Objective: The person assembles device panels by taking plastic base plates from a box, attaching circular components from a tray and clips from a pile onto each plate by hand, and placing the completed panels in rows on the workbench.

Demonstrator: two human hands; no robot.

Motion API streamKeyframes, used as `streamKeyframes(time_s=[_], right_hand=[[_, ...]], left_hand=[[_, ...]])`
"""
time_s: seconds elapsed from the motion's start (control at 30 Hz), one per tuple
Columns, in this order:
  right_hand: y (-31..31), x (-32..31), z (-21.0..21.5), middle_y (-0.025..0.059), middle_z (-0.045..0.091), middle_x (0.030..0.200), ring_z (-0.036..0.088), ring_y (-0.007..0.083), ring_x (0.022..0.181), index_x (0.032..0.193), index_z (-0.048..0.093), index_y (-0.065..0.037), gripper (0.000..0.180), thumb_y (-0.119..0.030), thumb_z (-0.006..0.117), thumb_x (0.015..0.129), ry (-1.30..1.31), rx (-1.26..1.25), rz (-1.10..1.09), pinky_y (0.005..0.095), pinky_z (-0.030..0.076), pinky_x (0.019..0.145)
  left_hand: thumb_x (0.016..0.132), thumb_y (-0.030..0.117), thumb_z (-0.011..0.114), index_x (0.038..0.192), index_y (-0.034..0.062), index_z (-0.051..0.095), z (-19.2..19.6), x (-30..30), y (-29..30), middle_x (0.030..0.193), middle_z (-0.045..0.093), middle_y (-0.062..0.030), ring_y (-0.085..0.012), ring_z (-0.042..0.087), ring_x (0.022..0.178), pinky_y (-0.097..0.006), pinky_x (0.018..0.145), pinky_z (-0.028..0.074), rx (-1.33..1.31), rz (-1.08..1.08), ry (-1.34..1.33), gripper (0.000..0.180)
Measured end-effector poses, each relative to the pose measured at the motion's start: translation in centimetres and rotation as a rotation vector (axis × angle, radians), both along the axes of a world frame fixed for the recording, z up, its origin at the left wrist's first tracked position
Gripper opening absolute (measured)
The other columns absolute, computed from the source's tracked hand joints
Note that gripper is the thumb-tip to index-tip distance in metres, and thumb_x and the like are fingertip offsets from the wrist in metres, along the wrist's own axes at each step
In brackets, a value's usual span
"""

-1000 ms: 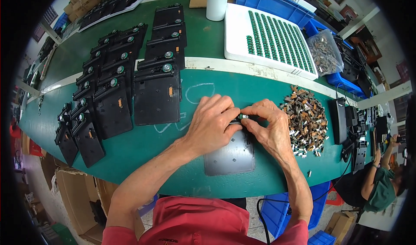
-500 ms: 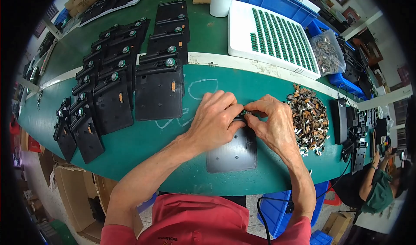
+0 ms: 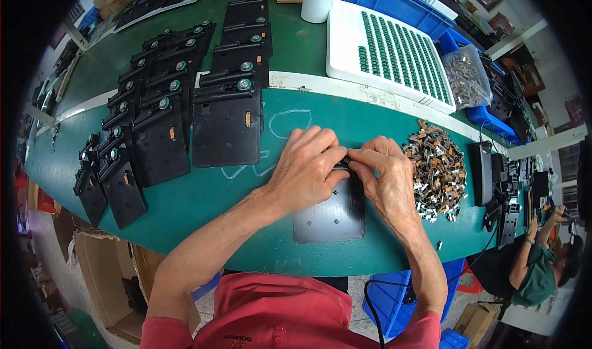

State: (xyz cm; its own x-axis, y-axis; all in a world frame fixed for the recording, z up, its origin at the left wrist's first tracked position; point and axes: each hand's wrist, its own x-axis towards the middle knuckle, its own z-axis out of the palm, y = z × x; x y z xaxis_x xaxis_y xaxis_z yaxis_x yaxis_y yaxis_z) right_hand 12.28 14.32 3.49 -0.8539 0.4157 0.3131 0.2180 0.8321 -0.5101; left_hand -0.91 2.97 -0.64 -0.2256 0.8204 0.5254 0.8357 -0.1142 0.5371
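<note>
A flat black plate [image 3: 330,216] lies on the green bench right in front of me, its bare lower part toward me. My left hand [image 3: 308,167] is closed on the plate's far end, thumb and fingers bent round it. Against that same end, close to the left fingertips, my right hand [image 3: 385,167] pinches with thumb and forefinger. What sits in that pinch is hidden by the fingers. To the right of this hand is a pile of small metal-and-brown clips [image 3: 436,170].
Finished-looking black plates with round green-rimmed parts [image 3: 226,127] stand in overlapping rows at left. A white foam tray [image 3: 345,68] holds rows of small green parts at the back, beside a clear bag of parts [image 3: 467,74]. One loose clip [image 3: 439,245] lies near my right forearm. A co-worker's arm [image 3: 524,259] shows far right.
My right fingers have shifted slightly at the plate's far end, and the small green round part seen between the fingertips is now covered. My left hand has barely moved.
</note>
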Motion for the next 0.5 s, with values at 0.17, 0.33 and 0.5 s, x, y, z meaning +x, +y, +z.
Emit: streamKeyframes(time_s=[0.17, 0.33, 0.5], right_hand=[[0.0, 1.6, 0.7, 0.0143, 0.066, 0.090, 0.061, 0.0312, 0.086, 0.104, 0.071, -0.002, 0.029, 0.001, 0.072, 0.074, 0.106, -0.027, -0.041, 0.0405, 0.050, 0.074], [4.1, 5.4, 2.4, 0.0150, 0.066, 0.091, 0.063, 0.0337, 0.088, 0.099, 0.071, -0.001, 0.023, 0.001, 0.070, 0.076, 0.052, 0.142, -0.259, 0.0421, 0.049, 0.078], [5.9, 4.7, 1.3, 0.0145, 0.065, 0.092, 0.061, 0.0340, 0.094, 0.095, 0.071, -0.002, 0.019, -0.002, 0.069, 0.076, -0.162, 0.194, -0.239, 0.0444, 0.048, 0.079]], left_hand=[[0.065, 0.010, 0.081, 0.092, 0.0013, 0.070, -0.1, -0.1, 0.0, 0.085, 0.057, -0.0062, -0.0238, 0.055, 0.081, -0.037, 0.072, 0.040, 0.017, 0.010, 0.015, 0.031], [0.067, 0.013, 0.082, 0.093, 0.0012, 0.070, 0.1, 0.0, 0.4, 0.085, 0.057, -0.0060, -0.0225, 0.054, 0.080, -0.036, 0.071, 0.040, 0.006, -0.001, 0.022, 0.031], [0.066, 0.014, 0.081, 0.090, 0.0028, 0.069, -0.3, -0.2, 0.4, 0.086, 0.058, -0.0062, -0.0239, 0.056, 0.082, -0.038, 0.072, 0.040, 0.029, 0.017, 0.033, 0.030]])
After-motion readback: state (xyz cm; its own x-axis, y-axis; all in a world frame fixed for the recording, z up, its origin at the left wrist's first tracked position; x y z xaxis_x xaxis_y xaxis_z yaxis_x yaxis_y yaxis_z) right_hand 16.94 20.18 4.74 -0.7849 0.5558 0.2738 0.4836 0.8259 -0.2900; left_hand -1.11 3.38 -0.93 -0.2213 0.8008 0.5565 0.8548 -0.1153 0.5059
